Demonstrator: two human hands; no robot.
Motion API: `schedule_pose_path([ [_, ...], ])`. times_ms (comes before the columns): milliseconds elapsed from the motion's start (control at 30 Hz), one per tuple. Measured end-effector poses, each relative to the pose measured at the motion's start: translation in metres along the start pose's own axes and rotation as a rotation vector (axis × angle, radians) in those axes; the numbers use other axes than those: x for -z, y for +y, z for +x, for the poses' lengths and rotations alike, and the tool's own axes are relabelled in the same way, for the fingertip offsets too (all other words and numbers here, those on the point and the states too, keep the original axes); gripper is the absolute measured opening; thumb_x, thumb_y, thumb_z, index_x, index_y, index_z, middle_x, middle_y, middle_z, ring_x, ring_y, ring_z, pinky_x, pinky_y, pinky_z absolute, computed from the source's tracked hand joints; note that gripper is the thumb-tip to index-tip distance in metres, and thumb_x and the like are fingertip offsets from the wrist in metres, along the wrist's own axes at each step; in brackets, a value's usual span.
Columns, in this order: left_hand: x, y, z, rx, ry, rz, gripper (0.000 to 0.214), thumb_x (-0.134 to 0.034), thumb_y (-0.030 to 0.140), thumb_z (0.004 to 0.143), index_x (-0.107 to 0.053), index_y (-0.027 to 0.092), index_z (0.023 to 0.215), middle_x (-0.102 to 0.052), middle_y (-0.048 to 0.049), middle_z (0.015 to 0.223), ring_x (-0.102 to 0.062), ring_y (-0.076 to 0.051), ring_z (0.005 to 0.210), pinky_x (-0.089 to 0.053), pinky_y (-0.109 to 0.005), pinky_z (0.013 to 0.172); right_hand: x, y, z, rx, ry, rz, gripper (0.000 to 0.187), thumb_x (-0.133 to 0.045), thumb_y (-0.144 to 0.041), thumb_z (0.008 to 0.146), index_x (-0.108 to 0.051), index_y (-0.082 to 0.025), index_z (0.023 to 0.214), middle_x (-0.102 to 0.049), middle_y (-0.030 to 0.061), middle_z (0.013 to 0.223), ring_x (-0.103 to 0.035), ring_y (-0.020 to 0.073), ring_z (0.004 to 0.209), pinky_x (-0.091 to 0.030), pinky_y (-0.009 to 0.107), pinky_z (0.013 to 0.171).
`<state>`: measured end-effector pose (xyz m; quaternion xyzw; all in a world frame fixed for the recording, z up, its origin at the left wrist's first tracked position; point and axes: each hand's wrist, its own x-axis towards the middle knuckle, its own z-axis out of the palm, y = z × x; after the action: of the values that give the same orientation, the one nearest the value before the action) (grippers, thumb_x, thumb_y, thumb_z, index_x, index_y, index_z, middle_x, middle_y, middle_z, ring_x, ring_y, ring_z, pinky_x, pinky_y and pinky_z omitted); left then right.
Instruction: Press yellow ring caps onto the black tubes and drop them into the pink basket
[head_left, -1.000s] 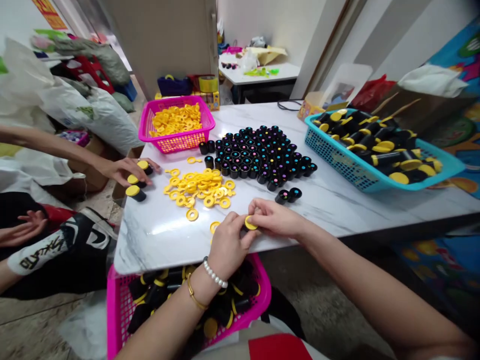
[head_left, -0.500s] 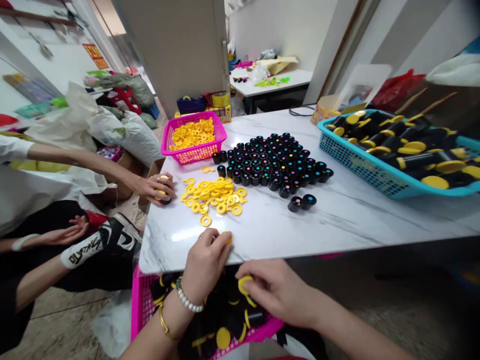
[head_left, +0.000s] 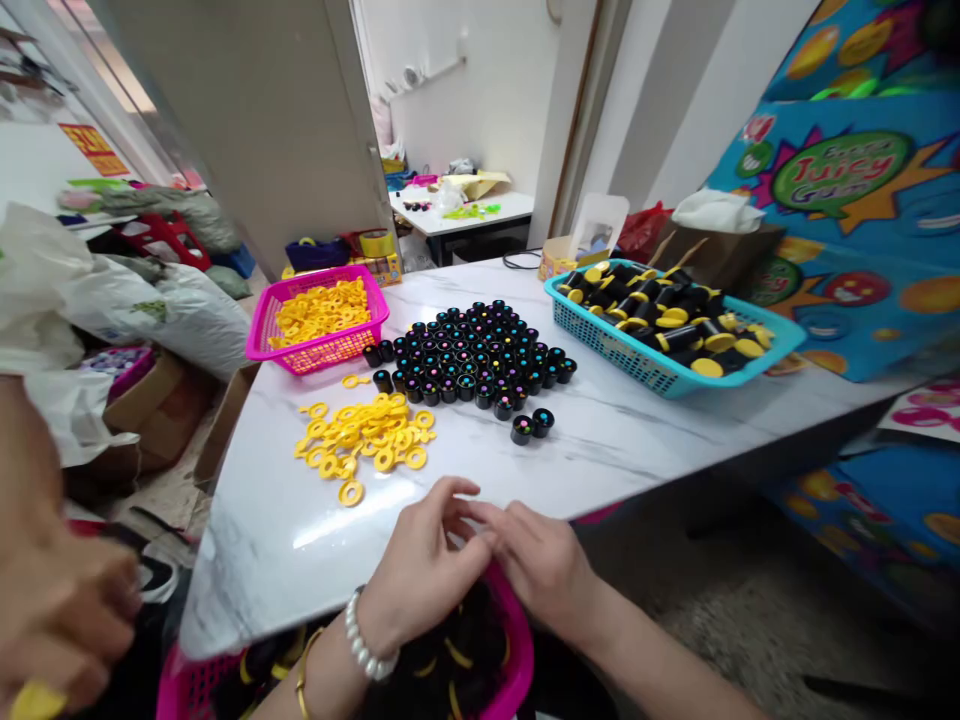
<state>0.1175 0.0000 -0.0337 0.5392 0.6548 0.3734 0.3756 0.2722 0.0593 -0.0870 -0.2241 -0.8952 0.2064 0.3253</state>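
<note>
My left hand point(head_left: 424, 570), with a pearl bracelet on its wrist, and my right hand point(head_left: 544, 565) meet fingertip to fingertip at the near edge of the white marble table point(head_left: 645, 440). Both hands are closed in a pinch, and what they hold is hidden. Just below them is a pink basket point(head_left: 514, 655) of black and yellow pieces. A pile of loose yellow rings point(head_left: 367, 440) lies ahead of my left hand. Behind it stands a cluster of small black caps point(head_left: 472, 355) with coloured dots, and two more caps point(head_left: 531, 425) stand apart.
A pink basket of yellow rings point(head_left: 319, 320) sits at the table's far left. A teal basket point(head_left: 667, 375) of black tubes with yellow caps is at the far right. A co-worker's blurred hand point(head_left: 60, 610) is at the lower left. Bags and boxes lie left.
My right hand has come up from the pink basket to meet my left hand at the table edge. The co-worker's hand has left the table. The view has shifted.
</note>
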Motion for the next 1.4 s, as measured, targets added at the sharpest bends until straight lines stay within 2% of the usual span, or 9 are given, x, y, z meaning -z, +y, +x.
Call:
schedule_pose_path([
  [67,-0.007,0.005,0.024,-0.037,0.048,0.017,0.037,-0.058,0.028,0.077,-0.049,0.021,0.112,-0.066,-0.0017,0.090,-0.060,-0.014,0.072,-0.047,-0.024,0.063,0.010,0.011,-0.005,-0.208,0.088,0.103,0.032,-0.044,-0.022,0.093,-0.053,-0.023,0.123,-0.063,0.0065,0.092,-0.062,0.0190,0.079,-0.051,0.031,0.070],
  [233,-0.035,0.005,0.092,-0.140,0.166,0.248,0.050,-0.066,0.040,0.071,-0.053,0.018,0.113,-0.063,-0.0010,0.077,-0.059,-0.018,0.070,-0.043,-0.028,0.065,0.033,0.027,-0.014,-0.652,0.260,0.467,0.035,-0.053,-0.037,0.090,-0.048,-0.024,0.121,-0.054,-0.0029,0.067,-0.055,0.0134,0.053,-0.048,0.025,0.052],
  [400,-0.046,-0.003,0.119,-0.159,0.162,0.301,0.033,-0.066,0.035,0.073,-0.062,0.021,0.103,-0.061,0.0005,0.067,-0.056,-0.016,0.063,-0.038,-0.025,0.060,0.035,0.029,-0.016,-0.794,0.115,0.772,0.025,-0.061,-0.043,0.083,-0.049,-0.022,0.089,-0.058,-0.0020,0.066,-0.057,0.0137,0.049,-0.037,0.020,0.036],
  [533,-0.029,-0.014,0.099,-0.200,0.182,0.327,0.026,-0.069,0.029,0.070,-0.065,0.020,0.094,-0.061,-0.0018,0.079,-0.055,-0.015,0.070,-0.040,-0.025,0.065,0.042,0.027,-0.011,-0.733,-0.006,0.836,0.020,-0.060,-0.039,0.085,-0.049,-0.022,0.084,-0.061,-0.0001,0.071,-0.061,0.0163,0.064,-0.048,0.025,0.055],
  [667,-0.014,-0.025,0.061,-0.174,0.206,0.308,0.025,-0.069,0.028,0.072,-0.065,0.019,0.095,-0.056,-0.0009,0.082,-0.052,-0.013,0.068,-0.041,-0.024,0.066,0.052,0.023,0.005,-0.552,0.025,0.571,0.013,-0.063,-0.031,0.084,-0.057,-0.021,0.079,-0.058,0.0011,0.079,-0.055,0.0160,0.077,-0.044,0.028,0.072],
  [800,-0.019,-0.029,0.028,-0.171,0.242,0.251,0.025,-0.066,0.021,0.075,-0.064,0.020,0.099,-0.054,-0.0004,0.085,-0.051,-0.012,0.072,-0.042,-0.023,0.068,0.040,0.020,0.025,-0.560,0.076,0.710,0.015,-0.065,-0.032,0.081,-0.055,-0.020,0.078,-0.053,-0.0019,0.070,-0.049,0.0117,0.062,-0.040,0.023,0.056],
  [900,-0.026,-0.030,0.015,-0.177,0.300,0.222,0.028,-0.065,0.015,0.076,-0.063,0.020,0.103,-0.053,-0.0012,0.091,-0.052,-0.013,0.081,-0.042,-0.023,0.074,0.022,0.019,0.038,-0.668,-0.042,0.901,0.023,-0.067,-0.038,0.079,-0.052,-0.019,0.078,-0.049,-0.0054,0.058,-0.041,0.0078,0.045,-0.030,0.019,0.041],
  [1067,-0.026,-0.032,0.012,-0.180,0.289,0.235,0.026,-0.066,0.015,0.076,-0.065,0.022,0.101,-0.051,0.0013,0.083,-0.051,-0.011,0.076,-0.040,-0.022,0.070,0.005,0.018,0.050,-0.674,-0.049,0.840,0.029,-0.068,-0.042,0.076,-0.052,-0.018,0.075,-0.049,-0.0063,0.054,-0.036,0.0060,0.041,-0.025,0.017,0.037],
  [1400,-0.022,-0.028,0.012,-0.187,0.263,0.272,0.017,-0.063,0.020,0.079,-0.066,0.021,0.096,-0.052,0.0015,0.075,-0.050,-0.012,0.069,-0.037,-0.023,0.065,0.004,0.021,0.051,-0.713,-0.122,0.810,0.028,-0.061,-0.044,0.081,-0.046,-0.020,0.076,-0.045,-0.0102,0.048,-0.030,0.0046,0.032,-0.019,0.016,0.032],
])
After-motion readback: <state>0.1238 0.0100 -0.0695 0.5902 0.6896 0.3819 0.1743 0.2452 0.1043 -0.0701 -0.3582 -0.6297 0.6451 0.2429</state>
